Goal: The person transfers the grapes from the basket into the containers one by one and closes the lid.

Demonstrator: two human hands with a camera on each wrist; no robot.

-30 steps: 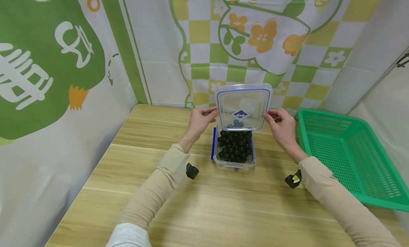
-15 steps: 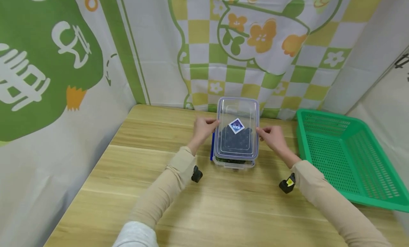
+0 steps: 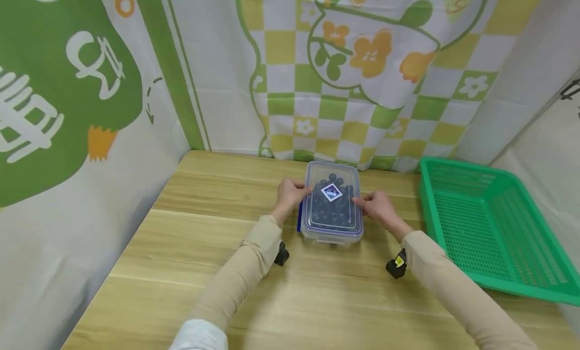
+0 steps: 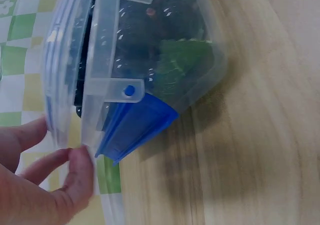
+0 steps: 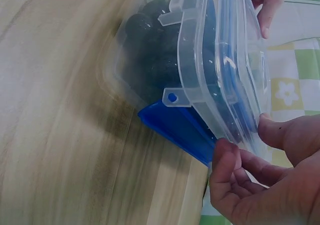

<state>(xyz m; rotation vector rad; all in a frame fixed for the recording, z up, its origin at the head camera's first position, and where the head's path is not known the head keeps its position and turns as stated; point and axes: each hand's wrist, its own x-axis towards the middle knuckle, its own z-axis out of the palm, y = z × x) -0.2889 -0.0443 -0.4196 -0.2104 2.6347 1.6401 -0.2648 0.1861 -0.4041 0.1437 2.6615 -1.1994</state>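
Observation:
A clear plastic food container [image 3: 333, 239] sits on the wooden table, full of dark round fruit like grapes [image 5: 150, 40]. Over it lies a clear lid [image 3: 331, 216] with a blue seal and a diamond label [image 3: 332, 192]. A narrow gap shows between lid and container in both wrist views. My left hand [image 3: 288, 196] pinches the lid's left edge, thumb on top and fingers beneath. On the opposite edge, my right hand [image 3: 379, 206] pinches the lid likewise. Blue side latches [image 4: 137, 127] hang folded outward on both sides. Something green shows through the wall in the left wrist view.
A green perforated plastic basket [image 3: 426, 194] stands at the table's right side. Behind the table [image 3: 217, 189] hangs a patterned cloth [image 3: 281, 78], close to its back edge. A black wrist camera [image 3: 282, 254] is worn on each forearm.
The lid, first held upright and tilted above the container, has swung down and forward to lie over the fruit. Both hands have lowered with it, still gripping its edges.

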